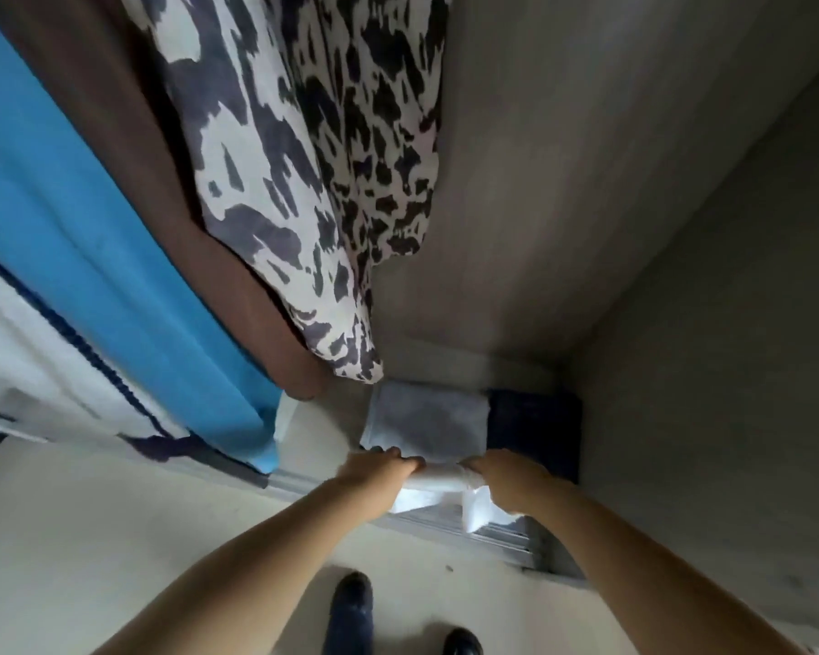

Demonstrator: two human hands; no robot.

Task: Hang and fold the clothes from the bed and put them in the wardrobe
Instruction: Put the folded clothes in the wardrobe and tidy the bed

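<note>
Both hands hold one folded white garment [438,484] over the front edge of the wardrobe floor [332,442]: the left hand [379,470] grips its left end and the right hand [502,475] its right end, fingers curled round the cloth. It sits just in front of a folded pale garment [426,420] already laid against the back wall, beside a dark folded item [535,418] in the right back corner. Risk, as judged: loose corners hanging below the grip may snag on the sliding-door track [492,531] and undo the fold, or the hanging patterned dress [303,182] may be dragged.
</note>
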